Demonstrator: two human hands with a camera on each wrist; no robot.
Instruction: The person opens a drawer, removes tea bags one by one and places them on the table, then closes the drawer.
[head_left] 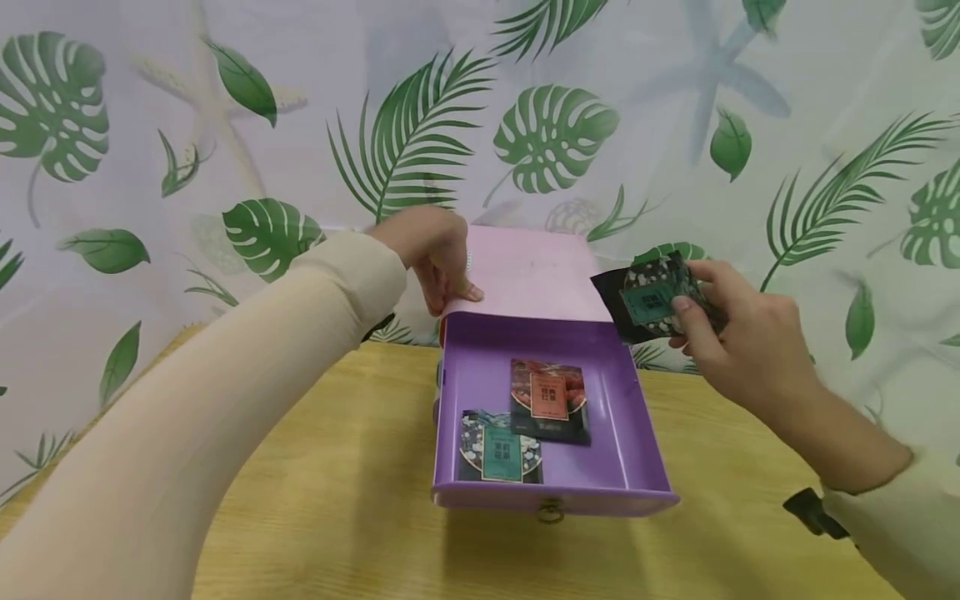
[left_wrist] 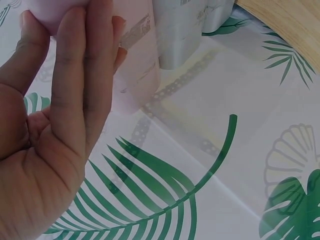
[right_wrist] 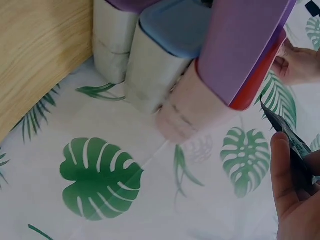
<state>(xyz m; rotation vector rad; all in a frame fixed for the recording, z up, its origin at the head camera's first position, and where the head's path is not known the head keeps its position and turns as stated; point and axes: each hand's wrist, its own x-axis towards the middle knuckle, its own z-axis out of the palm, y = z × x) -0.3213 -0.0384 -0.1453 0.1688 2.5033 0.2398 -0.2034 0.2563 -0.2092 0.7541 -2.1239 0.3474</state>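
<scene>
A small drawer cabinet with a pink top (head_left: pixel 536 271) stands against the patterned backdrop, its purple top drawer (head_left: pixel 468 371) pulled out. My left hand (head_left: pixel 435 254) grips the cabinet's left front corner, thumb on the pink top. In the left wrist view its fingers (left_wrist: pixel 70 95) curl up against the pink body. To the right of the cabinet, my right hand (head_left: pixel 750 342) pinches a dark tea packet (head_left: pixel 651 304) with a green label, raised beside the top. Inside the drawer, a red-labelled tea packet (head_left: pixel 550 400) overlaps a green-labelled tea packet (head_left: pixel 500 454).
A metal ring pull (head_left: pixel 551 512) hangs on the drawer front. Beneath the top drawer, the right wrist view shows a blue drawer (right_wrist: pixel 175 25) and another purple one. The cabinet stands on a wooden table (head_left: pixel 322 467); a leaf-print cloth (head_left: pixel 675 67) rises behind.
</scene>
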